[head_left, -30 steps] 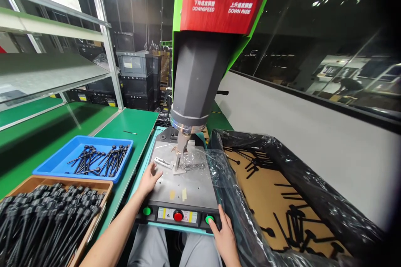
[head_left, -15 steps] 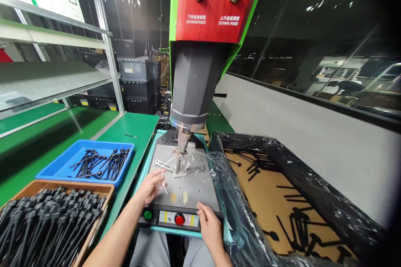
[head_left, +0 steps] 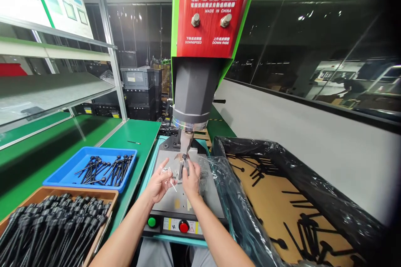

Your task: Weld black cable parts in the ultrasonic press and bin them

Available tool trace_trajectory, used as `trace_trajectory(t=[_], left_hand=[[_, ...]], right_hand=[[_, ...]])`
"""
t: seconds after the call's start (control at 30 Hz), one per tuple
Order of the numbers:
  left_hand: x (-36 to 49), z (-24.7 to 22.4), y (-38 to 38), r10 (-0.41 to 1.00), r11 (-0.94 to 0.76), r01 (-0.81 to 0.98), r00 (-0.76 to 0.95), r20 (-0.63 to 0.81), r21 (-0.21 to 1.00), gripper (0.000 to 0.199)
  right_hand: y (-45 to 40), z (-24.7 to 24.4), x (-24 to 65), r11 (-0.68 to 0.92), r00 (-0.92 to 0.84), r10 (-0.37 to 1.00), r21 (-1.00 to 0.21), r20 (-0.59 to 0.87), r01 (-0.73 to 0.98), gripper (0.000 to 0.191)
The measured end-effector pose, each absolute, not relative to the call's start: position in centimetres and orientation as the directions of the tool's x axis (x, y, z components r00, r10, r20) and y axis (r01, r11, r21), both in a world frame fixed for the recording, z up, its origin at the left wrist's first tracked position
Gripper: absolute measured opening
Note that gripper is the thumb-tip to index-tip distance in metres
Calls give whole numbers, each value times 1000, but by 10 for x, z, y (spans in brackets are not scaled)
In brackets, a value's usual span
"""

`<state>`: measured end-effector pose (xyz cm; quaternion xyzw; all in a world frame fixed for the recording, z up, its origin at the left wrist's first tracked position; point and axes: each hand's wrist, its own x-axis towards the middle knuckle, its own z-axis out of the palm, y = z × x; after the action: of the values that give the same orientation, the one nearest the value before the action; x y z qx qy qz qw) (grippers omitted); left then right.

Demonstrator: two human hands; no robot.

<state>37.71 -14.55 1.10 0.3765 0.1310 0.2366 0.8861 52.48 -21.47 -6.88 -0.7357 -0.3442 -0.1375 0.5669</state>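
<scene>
My left hand [head_left: 160, 182] is beside the metal fixture [head_left: 180, 171] on the machine's grey plate. Thin clear plastic [head_left: 171, 181] with a pale strand is pinched between its thumb and fingers, while the index finger points up. My right hand [head_left: 191, 178] is on the other side of the fixture, thumb and fingers closing at a small dark part [head_left: 184, 157] just below the metal welding horn [head_left: 186, 142]. Most of that part is hidden by my fingers and the horn, so its kind cannot be made out.
A blue tray [head_left: 59, 178] and a brown tray [head_left: 75, 192] of black stemmed parts are at left. At right, a plastic-lined box [head_left: 272, 194] holds more such parts on cardboard. A green button [head_left: 152, 222] and a red button [head_left: 184, 227] are on the machine's front.
My right hand has moved up from the plate's front edge to the fixture under the horn. My left hand has shifted slightly right, and its index finger has lifted. The view has tilted upward.
</scene>
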Motion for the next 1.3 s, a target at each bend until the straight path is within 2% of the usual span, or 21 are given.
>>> trace_trajectory(t=[0.13, 0.37, 0.63, 0.93, 1.0, 1.1, 1.2, 1.3], left_hand=[[382, 20, -146, 523, 566, -325, 852, -26, 758, 92], [389, 25, -143, 541, 534, -327, 841, -18, 780, 99], [390, 27, -138, 530, 519, -342, 848, 19, 784, 100], [377, 9, -157, 482, 553, -301, 876, -4, 777, 99], [372, -4, -163, 461, 572, -265, 887, -37, 776, 97], [366, -23, -168, 461, 586, -220, 882, -98, 779, 92], [360, -40, -169, 489, 583, -169, 854, -177, 795, 83], [349, -58, -167, 609, 540, -124, 741, -284, 833, 73]], right_hand=[[-199, -51, 542, -144, 731, 365, -741, 576, 656, 47], [-184, -42, 570, -121, 749, 417, -785, 515, 607, 34], [-185, -32, 563, -48, 750, 417, -812, 513, 582, 37], [-241, -51, 537, 22, 770, 399, -845, 498, 534, 36], [-263, -61, 525, 65, 801, 435, -902, 411, 427, 38], [-292, -73, 505, 155, 814, 568, -987, 125, 43, 42], [-318, -81, 486, 149, 749, 657, -958, -89, -245, 44], [-342, -86, 468, 126, 688, 706, -926, -167, -355, 43]])
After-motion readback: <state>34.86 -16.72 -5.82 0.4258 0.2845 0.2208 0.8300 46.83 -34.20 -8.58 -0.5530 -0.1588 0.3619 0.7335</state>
